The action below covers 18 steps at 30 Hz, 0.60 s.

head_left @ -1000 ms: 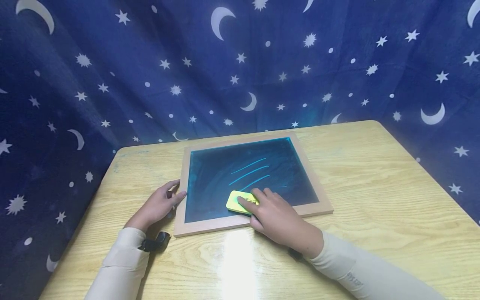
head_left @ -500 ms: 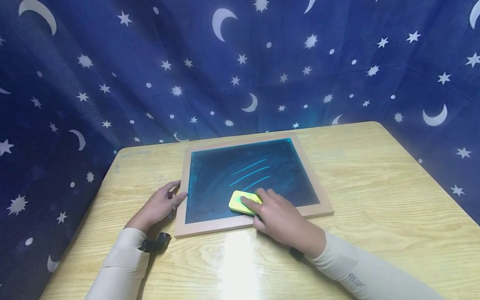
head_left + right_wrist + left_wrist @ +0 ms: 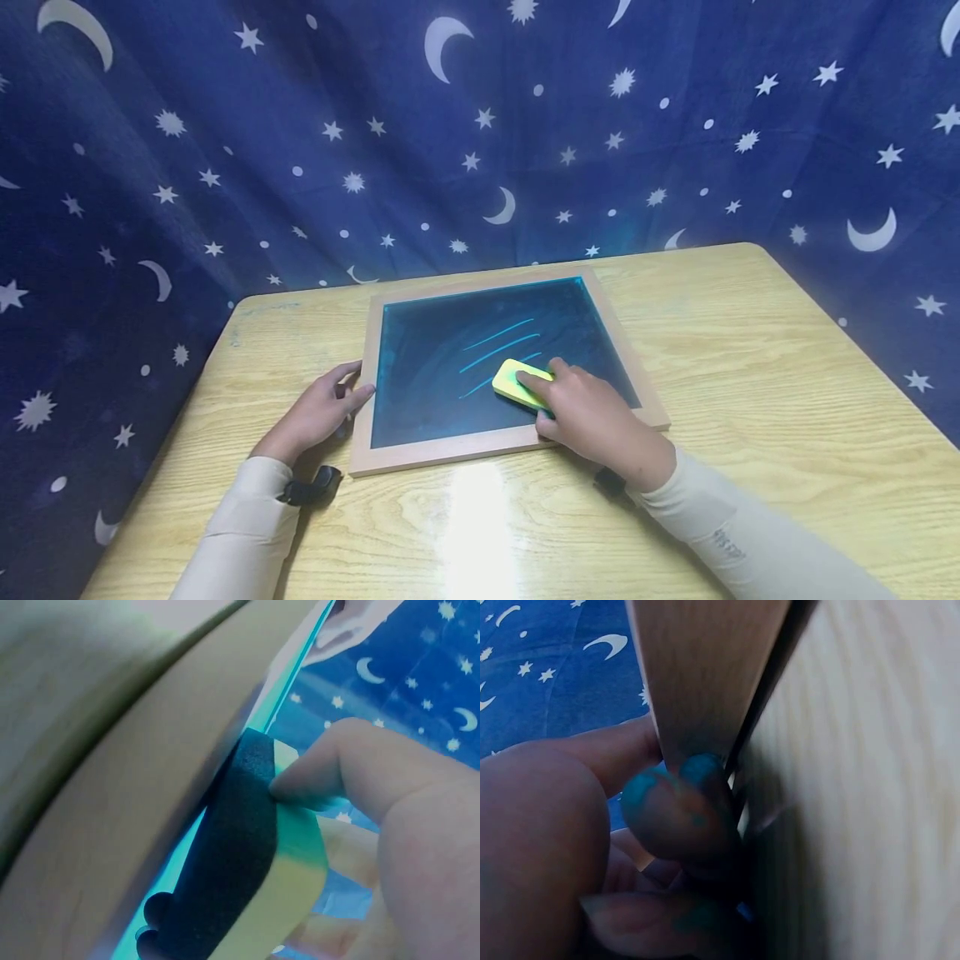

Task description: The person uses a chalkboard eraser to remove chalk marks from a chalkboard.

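Note:
A chalkboard (image 3: 420,392) in a pale wooden frame lies on the table, with several slanting blue strokes (image 3: 501,353) on its dark face. My left hand (image 3: 318,410) holds the frame's left edge; the left wrist view has blue-stained fingers (image 3: 671,810) bent against the wood. With the right hand (image 3: 596,417) I grip a yellow eraser (image 3: 517,385), the index finger lying on its top. Its black felt side (image 3: 232,832) faces the board in the right wrist view. Some of the lower strokes are partly hidden by eraser and hand.
The wood-grain table (image 3: 765,375) extends beyond the board on both sides. Behind it hangs a dark blue curtain (image 3: 390,125) with moons and stars. Bluish smudges (image 3: 262,312) mark the table's far left corner. A black strap (image 3: 311,486) circles the left wrist.
My right hand has moved the eraser right and slightly up the board, turning it a little. The lower ends of the strokes now show where it was. The left hand stays put.

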Tool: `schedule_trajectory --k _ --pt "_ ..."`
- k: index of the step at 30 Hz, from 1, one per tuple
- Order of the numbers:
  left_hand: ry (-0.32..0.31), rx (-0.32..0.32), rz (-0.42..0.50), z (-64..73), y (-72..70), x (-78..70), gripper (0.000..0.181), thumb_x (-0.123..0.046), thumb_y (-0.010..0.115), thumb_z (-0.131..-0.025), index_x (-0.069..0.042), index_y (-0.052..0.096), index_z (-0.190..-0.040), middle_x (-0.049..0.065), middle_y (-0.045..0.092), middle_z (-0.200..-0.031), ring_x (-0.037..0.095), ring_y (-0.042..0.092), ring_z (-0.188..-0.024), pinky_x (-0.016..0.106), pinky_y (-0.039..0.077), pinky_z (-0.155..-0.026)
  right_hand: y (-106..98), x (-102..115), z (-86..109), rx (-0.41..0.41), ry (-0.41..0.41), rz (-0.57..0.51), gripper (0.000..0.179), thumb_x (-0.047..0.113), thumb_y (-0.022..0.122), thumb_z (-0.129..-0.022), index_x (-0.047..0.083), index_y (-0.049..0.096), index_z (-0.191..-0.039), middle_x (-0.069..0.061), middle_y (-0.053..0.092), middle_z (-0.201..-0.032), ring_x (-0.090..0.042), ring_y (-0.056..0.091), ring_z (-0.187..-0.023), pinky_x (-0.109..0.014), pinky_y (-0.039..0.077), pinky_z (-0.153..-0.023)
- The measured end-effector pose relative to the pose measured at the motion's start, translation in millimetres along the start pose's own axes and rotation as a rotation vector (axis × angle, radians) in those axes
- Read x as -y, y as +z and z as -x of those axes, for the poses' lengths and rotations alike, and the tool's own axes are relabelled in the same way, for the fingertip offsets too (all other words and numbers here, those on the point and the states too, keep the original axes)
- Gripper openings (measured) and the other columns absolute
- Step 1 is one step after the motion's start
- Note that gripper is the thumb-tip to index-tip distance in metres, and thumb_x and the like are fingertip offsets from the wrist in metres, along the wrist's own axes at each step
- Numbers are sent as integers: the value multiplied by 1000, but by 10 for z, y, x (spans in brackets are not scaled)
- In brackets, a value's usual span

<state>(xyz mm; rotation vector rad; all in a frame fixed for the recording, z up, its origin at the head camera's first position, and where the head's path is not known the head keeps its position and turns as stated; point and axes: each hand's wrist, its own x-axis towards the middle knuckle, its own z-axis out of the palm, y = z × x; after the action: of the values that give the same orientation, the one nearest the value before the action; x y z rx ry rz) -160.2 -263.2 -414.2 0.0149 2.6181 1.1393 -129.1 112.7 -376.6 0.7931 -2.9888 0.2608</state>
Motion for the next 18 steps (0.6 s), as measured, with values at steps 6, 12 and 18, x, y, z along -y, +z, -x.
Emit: schedule_trajectory --k 6,12,18 --pt "-2 -5 -9 -1 1 -8 74 -46 54 -101 -6 26 -158 10 61 -90 19 57 -69 34 48 -60 -32 -203 -58 -8 51 2 58 18 68 -81 17 61 -139 -17 60 -97 -18 48 -65 -28 40 -53" --pt "2 0 -8 -2 2 -8 74 -44 53 -102 -5 25 -158 10 61 -88 19 57 -69 34 48 -59 -97 -415 -95 -8 115 -14 57 16 67 -82 13 62 -138 -18 59 -96 -21 49 -68 -32 42 -55" --pt "-3 -1 -1 -2 1 6 75 -45 54 -101 -5 25 -158 10 62 -90 18 57 -69 33 49 -59 -118 -544 -126 -14 164 -37 57 15 66 -82 12 61 -138 -18 58 -95 -23 50 -69 -33 42 -55"
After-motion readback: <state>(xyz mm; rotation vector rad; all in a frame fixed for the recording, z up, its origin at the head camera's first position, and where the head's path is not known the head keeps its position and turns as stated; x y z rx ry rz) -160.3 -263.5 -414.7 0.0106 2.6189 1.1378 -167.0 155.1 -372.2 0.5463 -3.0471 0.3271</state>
